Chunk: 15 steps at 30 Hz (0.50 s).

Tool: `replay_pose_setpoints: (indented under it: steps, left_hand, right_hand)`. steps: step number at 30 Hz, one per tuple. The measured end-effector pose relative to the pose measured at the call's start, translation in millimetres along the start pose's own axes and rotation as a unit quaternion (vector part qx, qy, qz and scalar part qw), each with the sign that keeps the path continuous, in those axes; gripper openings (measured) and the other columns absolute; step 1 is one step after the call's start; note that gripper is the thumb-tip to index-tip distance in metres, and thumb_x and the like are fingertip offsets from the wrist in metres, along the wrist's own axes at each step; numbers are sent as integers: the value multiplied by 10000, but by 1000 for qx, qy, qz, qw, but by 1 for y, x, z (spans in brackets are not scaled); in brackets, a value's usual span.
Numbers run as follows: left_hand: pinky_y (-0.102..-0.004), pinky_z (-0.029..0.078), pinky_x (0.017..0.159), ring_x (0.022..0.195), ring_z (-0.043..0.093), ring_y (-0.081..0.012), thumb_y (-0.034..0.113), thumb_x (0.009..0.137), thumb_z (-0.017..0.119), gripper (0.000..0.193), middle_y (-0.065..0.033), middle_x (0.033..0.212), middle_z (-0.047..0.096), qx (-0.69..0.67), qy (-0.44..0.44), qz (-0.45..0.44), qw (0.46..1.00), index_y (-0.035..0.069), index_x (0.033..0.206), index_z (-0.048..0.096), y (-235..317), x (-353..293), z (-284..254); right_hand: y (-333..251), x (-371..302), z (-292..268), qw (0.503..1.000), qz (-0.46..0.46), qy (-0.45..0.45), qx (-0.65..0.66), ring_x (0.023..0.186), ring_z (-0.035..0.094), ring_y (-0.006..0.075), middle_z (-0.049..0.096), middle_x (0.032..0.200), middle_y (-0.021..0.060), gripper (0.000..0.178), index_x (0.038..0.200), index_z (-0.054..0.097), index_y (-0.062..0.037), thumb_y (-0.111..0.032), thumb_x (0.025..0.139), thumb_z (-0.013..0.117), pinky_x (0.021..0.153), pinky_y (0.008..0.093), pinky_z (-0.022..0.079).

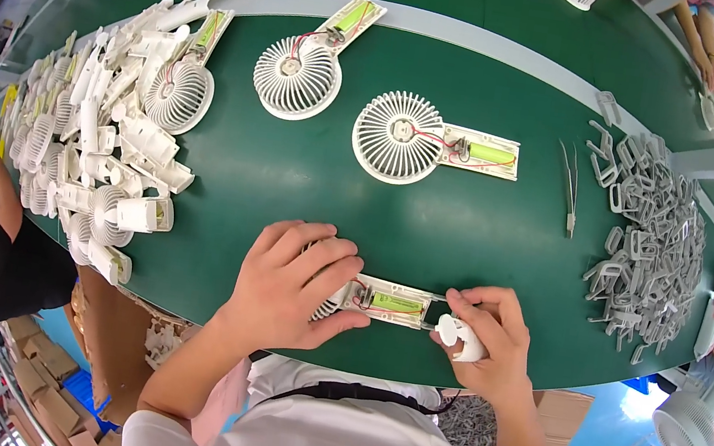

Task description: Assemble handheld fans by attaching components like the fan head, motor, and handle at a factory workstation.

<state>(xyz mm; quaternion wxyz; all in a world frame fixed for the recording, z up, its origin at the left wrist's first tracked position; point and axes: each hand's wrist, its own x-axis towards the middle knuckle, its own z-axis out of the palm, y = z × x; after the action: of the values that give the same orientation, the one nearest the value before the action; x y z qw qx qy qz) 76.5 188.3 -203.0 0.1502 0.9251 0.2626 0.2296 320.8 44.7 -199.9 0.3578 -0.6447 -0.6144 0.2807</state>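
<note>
My left hand (288,282) is wrapped over the round head of a white handheld fan housing and hides most of it. The open handle (396,304) of that housing points right and shows a green battery (396,304) and thin red wires. At the handle's end, my right hand (492,340) grips a curved white plastic cover (462,338) with a round tab. A small grey loop (436,312) sits between the handle's end and my right fingers; its hold is partly hidden. Farther off lie two similar open fan housings (399,137), with batteries and wires showing.
A heap of white fan parts (112,131) covers the table's left side. Many grey plastic loops (650,239) are piled at the right, with tweezers (572,191) beside them. A light rail (495,42) crosses the green table (289,185). Other people work at both sides.
</note>
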Motion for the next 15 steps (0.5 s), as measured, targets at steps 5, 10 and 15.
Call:
replay_pose_setpoints:
  steps: [5,10,15]
  left_hand:
    - [-403,492,840,1008,643,-278,454,681,846,509,-27,1066,671,-18,4,2,1000,108,1018,687,-2,-1,0]
    - [-400,490,848,1017,638,-269,455,690,841,502,-22,1063,667,-26,19,-7,999,111,1019,681,-1,-1,1]
    - [-411,490,857,1039,626,-258,457,711,827,490,-16,1081,653,-38,27,0,999,113,1026,676,-5,-4,2]
  right_hand:
    - [8,-3,-1,1000,-13,-26,12,817,660,185,570,1132,132,527,1189,715,16,27,687,876,702,286,557]
    - [12,-10,4,998,-51,21,-18,863,678,196,578,1136,150,503,1176,719,16,-9,701,883,722,286,560]
    - [-1,-1,1,1000,1,-3,-19,881,682,211,580,1130,151,498,1176,717,21,-5,703,872,757,292,567]
